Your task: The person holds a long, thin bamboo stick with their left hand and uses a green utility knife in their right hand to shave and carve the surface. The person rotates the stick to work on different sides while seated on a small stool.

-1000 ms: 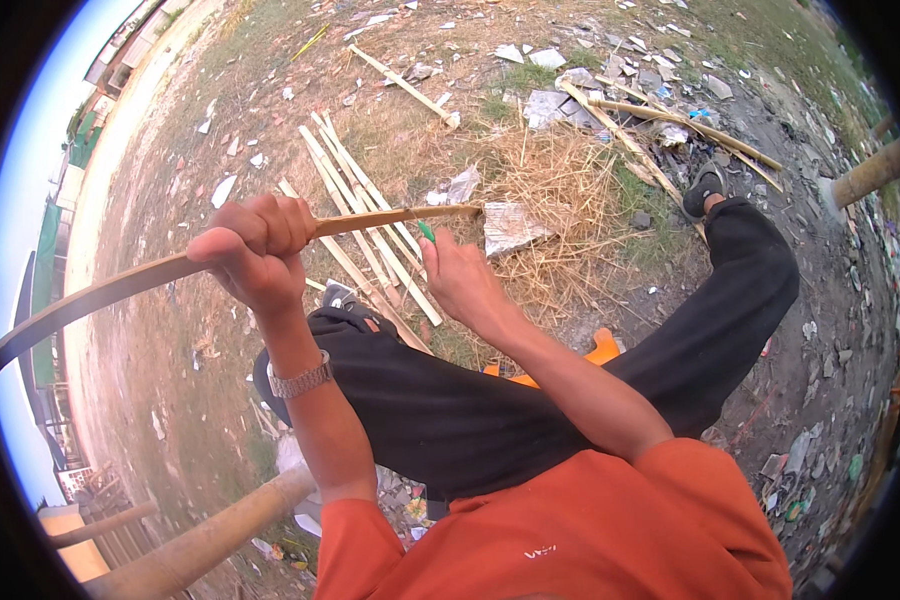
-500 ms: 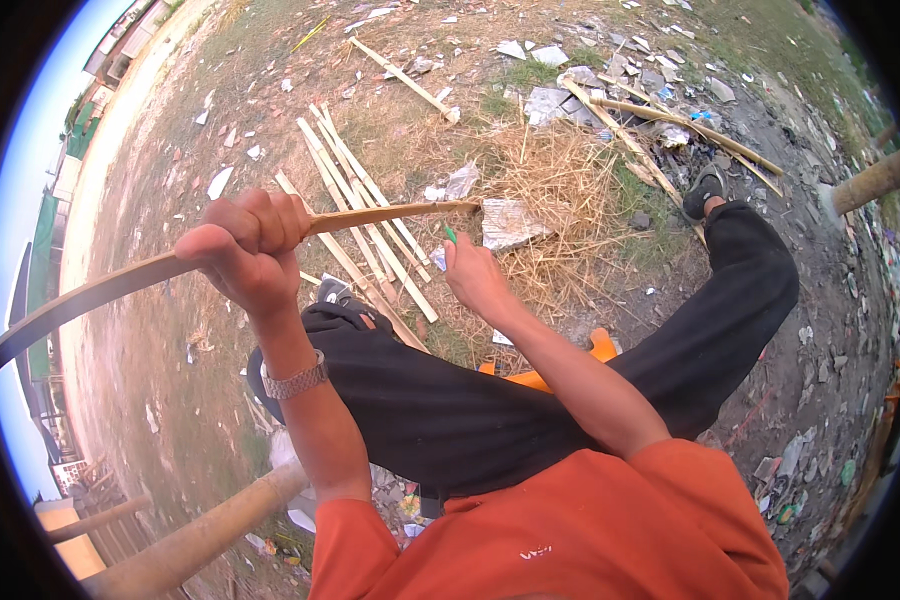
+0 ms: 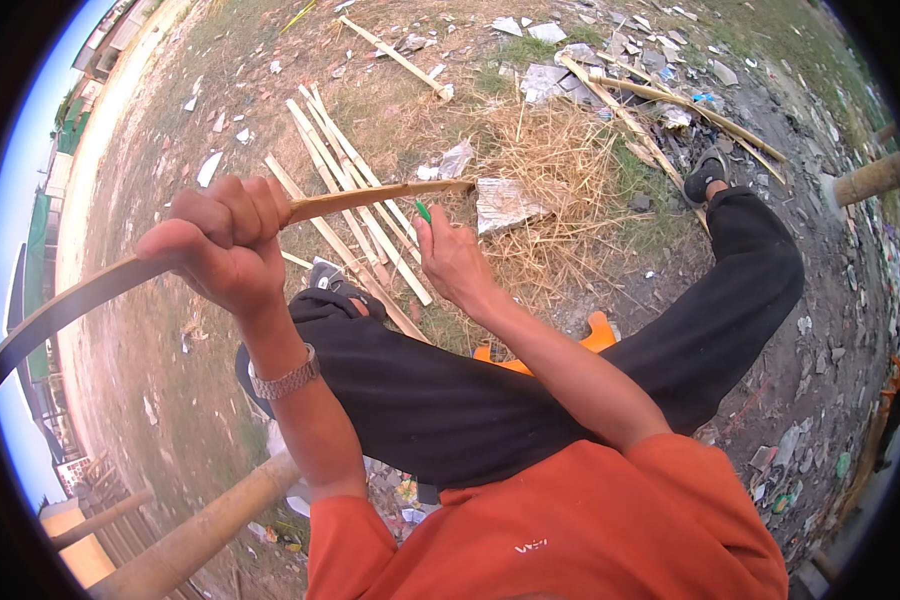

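My left hand (image 3: pixel 228 238), raised, is closed around a long bent bamboo strip (image 3: pixel 370 197). One end of the strip runs out past the left edge; its far end reaches a pale, rough block (image 3: pixel 508 206) on the ground, but whether they touch I cannot tell. Below the strip, my right hand (image 3: pixel 454 260) is closed on a small green-ended object (image 3: pixel 423 211). Most of that object is hidden by the fingers, so its kind does not show.
Several split bamboo strips (image 3: pixel 355 190) lie ahead on the left. Straw shavings (image 3: pixel 560 170) surround the block. Longer bamboo pieces (image 3: pixel 670 98) lie among rubble at the far right. An orange plastic thing (image 3: pixel 600 332) sits between my legs; bamboo poles (image 3: pixel 210 515) stand nearby.
My right hand has shifted left and slightly toward the strip with the green-ended object. My left hand, still gripping the strip, has moved a little left. The view has shifted slightly.
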Motion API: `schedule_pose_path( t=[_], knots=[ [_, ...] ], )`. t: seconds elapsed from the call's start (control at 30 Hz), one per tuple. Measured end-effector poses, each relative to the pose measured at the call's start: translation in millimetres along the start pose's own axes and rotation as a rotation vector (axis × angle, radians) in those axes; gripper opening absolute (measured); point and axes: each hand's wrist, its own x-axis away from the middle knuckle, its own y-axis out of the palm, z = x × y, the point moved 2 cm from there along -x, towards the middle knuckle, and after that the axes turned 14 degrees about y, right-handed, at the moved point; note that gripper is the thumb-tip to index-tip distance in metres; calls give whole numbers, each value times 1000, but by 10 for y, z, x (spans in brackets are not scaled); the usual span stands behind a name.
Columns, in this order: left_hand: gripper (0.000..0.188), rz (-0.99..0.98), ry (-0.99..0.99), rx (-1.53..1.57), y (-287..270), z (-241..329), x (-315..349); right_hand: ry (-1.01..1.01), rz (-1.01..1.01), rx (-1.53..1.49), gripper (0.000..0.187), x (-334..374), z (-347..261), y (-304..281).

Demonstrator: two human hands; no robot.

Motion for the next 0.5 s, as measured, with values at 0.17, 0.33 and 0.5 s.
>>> schedule_pose_path(
  t=[0.17, 0.33, 0.5],
  knots=[
    [56, -13, -13, 27, -71, -9, 21, 170, -41, 9, 31, -195, 327, 7],
    [57, -10, -8, -8, 13, -8, -24, 91, 19, -24, 33, -227, 297, 24],
    [56, -33, -7, 14, -2, -2, -20, 76, -18, -29, 31, -324, 313, 32]
  ],
)
